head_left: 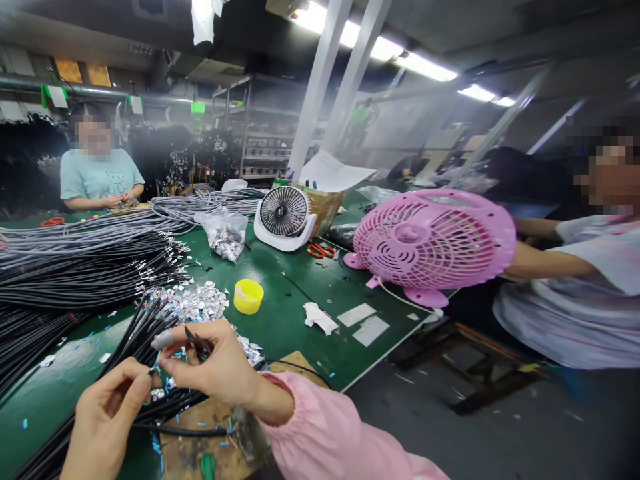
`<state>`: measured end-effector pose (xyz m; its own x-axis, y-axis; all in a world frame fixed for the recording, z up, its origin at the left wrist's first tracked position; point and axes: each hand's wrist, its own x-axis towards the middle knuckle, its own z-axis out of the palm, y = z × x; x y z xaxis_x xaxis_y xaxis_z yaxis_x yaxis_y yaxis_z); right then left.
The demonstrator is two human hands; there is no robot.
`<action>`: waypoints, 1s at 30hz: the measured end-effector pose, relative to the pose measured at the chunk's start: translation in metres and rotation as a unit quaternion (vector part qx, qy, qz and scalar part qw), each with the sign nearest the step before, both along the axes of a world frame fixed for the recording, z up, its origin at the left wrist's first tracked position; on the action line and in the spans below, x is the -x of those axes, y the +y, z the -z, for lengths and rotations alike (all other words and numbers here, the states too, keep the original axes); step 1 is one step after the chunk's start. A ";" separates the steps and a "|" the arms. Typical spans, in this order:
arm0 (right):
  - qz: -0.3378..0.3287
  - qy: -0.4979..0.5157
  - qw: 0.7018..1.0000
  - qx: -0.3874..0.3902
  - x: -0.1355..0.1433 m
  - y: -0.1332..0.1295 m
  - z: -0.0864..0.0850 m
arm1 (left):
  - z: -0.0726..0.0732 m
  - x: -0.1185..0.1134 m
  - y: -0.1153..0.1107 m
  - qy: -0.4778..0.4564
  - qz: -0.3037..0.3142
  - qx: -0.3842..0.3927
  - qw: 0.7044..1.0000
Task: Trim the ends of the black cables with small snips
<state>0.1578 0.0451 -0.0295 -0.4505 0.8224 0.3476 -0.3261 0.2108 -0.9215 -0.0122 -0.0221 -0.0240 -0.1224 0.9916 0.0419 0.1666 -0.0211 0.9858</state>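
My left hand (113, 410) is closed, thumb and forefinger pinching a black cable's end (152, 371). Just beside it, the closed right hand (220, 367) has its thumb and forefinger close to fine wires at that end; the exact contact is too small to tell. A small dark metal hand tool (199, 344) sits in the right hand, its kind partly hidden by the fingers. Grey tape (162, 339) wraps the right forefinger's tip. Under both hands lie a bundle of black cables (145, 327) and a worn wooden board (193, 453) with blue scraps.
Foil scraps (200, 303) heap beyond my hands, near a yellow tape ring (249, 297). Grey cables (100, 230) cover the left side. A white fan (285, 217), orange-handled scissors (321, 251) and a pink fan (430, 243) stand farther off. Co-workers sit across and at right.
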 end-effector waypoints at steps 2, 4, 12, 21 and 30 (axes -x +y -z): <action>-0.002 0.001 1.000 0.010 0.000 -0.001 -0.002 | 0.002 0.002 0.001 -0.005 0.010 0.014 1.000; -0.007 0.011 1.000 0.021 0.000 -0.002 -0.004 | 0.003 0.004 0.001 -0.007 0.019 0.026 0.999; 0.023 -0.032 0.999 -0.033 -0.003 -0.007 0.002 | -0.001 -0.001 -0.001 0.000 -0.002 0.031 1.000; 0.162 -0.085 0.979 -0.092 -0.005 0.004 -0.032 | -0.022 -0.003 0.005 -0.040 -0.067 -0.058 0.995; 0.294 -0.200 0.918 -0.177 -0.014 0.038 -0.032 | 0.005 0.013 0.026 0.387 -0.100 -0.118 0.909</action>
<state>0.1715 0.0834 0.0029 -0.1152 0.8318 0.5430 0.2892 0.5510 -0.7828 -0.0247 0.0037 -0.0287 -0.1425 0.9048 0.4013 0.8316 -0.1105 0.5443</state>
